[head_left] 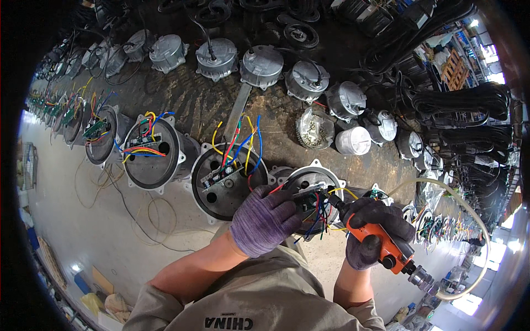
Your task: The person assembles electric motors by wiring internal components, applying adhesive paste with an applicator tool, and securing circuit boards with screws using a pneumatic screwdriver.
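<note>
Motor housing (312, 190), round and open-faced, lies at the bench edge directly under both hands, its tangle of coloured wires (316, 212) spilling toward the worker. Left hand (264, 219), in a purple glove, is pressed on the housing's near-left side, fingers curled over the wiring. Right hand (375, 231), in a dark glove, is clamped round an orange pneumatic screwdriver (381, 245), whose long axis slants down-right away from the housing, tip at the housing's right rim. Left of the housing stands a row of similar open housings (227, 179); behind it sit closed grey motors (261, 66). An air hose (469, 212) loops off to the housing's right.
</note>
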{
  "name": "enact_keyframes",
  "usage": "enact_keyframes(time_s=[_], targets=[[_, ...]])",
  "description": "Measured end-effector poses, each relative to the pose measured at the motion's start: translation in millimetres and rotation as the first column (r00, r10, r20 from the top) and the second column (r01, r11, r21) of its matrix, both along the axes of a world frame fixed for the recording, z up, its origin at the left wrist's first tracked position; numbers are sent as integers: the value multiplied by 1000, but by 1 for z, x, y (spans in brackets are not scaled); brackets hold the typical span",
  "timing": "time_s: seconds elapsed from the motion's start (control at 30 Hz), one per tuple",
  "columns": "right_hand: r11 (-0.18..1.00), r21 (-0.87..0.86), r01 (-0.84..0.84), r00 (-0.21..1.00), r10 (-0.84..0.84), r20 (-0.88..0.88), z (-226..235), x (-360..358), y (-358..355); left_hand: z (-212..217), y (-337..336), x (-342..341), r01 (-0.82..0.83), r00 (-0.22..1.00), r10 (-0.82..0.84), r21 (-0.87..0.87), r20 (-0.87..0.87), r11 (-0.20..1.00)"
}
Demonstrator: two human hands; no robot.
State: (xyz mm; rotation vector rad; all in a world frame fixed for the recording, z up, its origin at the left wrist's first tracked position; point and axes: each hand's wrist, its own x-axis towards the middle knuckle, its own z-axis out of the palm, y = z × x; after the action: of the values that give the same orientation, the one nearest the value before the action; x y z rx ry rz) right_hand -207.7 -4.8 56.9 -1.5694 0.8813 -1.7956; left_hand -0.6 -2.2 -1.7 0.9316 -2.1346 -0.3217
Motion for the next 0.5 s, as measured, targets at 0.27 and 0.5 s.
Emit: enact_keyframes(time_s=[0.27,0.5], targets=[[991,-62,-117,986,109,-126,1,-10,-16,3,-3,-1,-2,999,1,16,32,1000],[986,-13,-164,976,160,-147,2,-15,-21,1,-3,-1,-4,1000,3,58,22,998]])
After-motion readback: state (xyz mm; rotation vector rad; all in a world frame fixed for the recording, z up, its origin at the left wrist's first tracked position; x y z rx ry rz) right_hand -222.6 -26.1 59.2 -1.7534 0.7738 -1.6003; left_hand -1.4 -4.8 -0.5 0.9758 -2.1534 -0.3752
